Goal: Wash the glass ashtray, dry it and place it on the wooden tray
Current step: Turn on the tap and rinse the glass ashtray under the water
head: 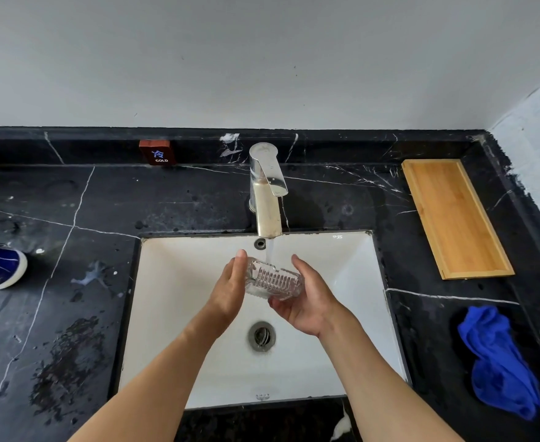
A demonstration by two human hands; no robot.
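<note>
Both hands — left hand (230, 287) and right hand (307, 301) — grip the glass ashtray (273, 279) tilted under the faucet (267, 193) stream; wooden tray (455, 218) sits well off right — right hand's nearer.

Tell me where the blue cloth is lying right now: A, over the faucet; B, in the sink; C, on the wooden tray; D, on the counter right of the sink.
D: the blue cloth lies crumpled on the dark counter, nearer than the bare wooden tray.
</note>
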